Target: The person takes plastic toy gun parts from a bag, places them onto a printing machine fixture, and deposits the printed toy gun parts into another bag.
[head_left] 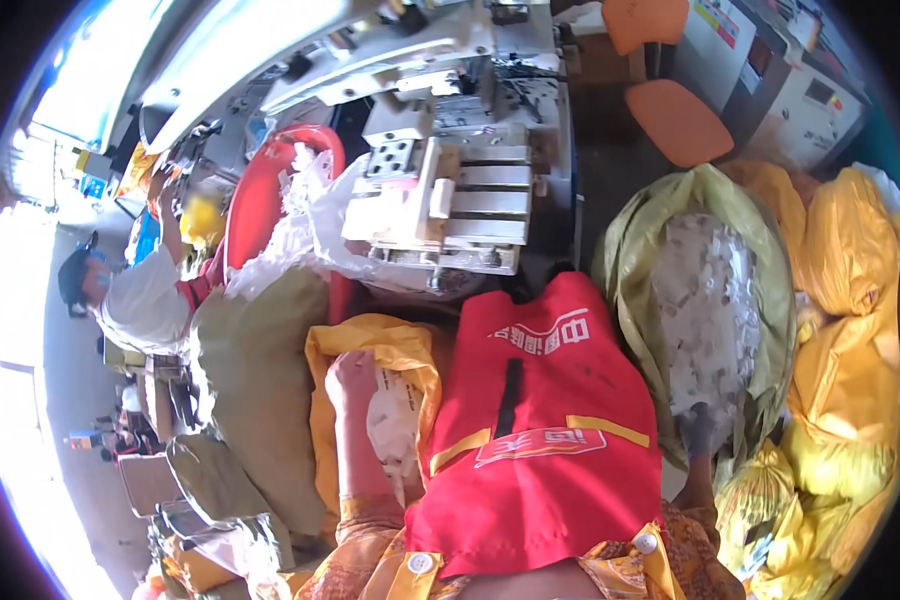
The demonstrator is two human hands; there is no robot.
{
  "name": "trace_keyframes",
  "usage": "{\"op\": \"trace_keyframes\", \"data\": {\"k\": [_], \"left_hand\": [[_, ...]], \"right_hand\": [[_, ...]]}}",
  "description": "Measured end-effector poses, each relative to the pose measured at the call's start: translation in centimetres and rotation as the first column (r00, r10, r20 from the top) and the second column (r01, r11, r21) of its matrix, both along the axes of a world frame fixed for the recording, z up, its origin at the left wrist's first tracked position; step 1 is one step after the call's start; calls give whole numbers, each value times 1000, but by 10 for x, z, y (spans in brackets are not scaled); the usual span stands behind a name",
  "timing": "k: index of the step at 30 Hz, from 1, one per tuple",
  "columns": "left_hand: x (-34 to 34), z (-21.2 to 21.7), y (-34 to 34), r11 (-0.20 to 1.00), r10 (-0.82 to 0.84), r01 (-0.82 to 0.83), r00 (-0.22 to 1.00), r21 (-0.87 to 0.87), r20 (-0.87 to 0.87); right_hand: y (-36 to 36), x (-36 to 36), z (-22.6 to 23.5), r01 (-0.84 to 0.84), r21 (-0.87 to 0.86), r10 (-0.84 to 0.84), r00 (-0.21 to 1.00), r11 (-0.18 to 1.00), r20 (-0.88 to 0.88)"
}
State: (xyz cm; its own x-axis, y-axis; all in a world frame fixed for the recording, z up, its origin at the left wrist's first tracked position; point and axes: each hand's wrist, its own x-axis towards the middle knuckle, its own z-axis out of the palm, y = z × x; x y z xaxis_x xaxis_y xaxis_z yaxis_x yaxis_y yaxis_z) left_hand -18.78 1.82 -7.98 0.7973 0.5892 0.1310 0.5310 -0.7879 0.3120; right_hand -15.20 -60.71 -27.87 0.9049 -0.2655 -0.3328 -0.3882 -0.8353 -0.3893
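My left hand (352, 378) is closed in a fist over the mouth of an open yellow-orange bag (322, 440); whatever it may hold is hidden. White bags or wrapped pieces (394, 415) lie inside that bag, beside my wrist. On the other side, my right hand (700, 428) reaches down into an open olive-green woven sack (630, 260), at the near edge of a heap of small whitish, translucent pieces (705, 310). That hand is dark and its fingers do not show clearly. Between my arms, a red apron (560, 400) covers my lap.
A machine with a slotted metal bed (485, 200) stands ahead of me. Left of it is a red tub (260, 210) with white scraps, and a full olive sack (255, 390). Another person (145, 300) works at far left. Orange chair (678, 122) and yellow bags (845, 370) are at right.
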Motion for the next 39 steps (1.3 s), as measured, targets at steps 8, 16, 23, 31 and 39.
{"op": "trace_keyframes", "data": {"k": [8, 16, 23, 31, 39], "left_hand": [[25, 7, -9, 996, -19, 27, 996, -90, 83], [97, 41, -4, 996, -84, 81, 781, 32, 619], [208, 83, -13, 939, -339, 301, 740, 165, 581], [143, 121, 28, 1000, -11, -4, 715, 20, 699], [-51, 53, 46, 960, 269, -280, 908, -11, 322]], "right_hand": [[-16, 43, 25, 178, 450, -242, 966, 875, 88], [45, 107, 103, -3, 965, -268, 961, 262, 75], [197, 154, 232, -394, 919, -61, 917, 25, 395], [335, 214, 286, -766, 607, 57, 630, 213, 775], [423, 225, 308, -793, -295, 645, 154, 532, 749]]}}
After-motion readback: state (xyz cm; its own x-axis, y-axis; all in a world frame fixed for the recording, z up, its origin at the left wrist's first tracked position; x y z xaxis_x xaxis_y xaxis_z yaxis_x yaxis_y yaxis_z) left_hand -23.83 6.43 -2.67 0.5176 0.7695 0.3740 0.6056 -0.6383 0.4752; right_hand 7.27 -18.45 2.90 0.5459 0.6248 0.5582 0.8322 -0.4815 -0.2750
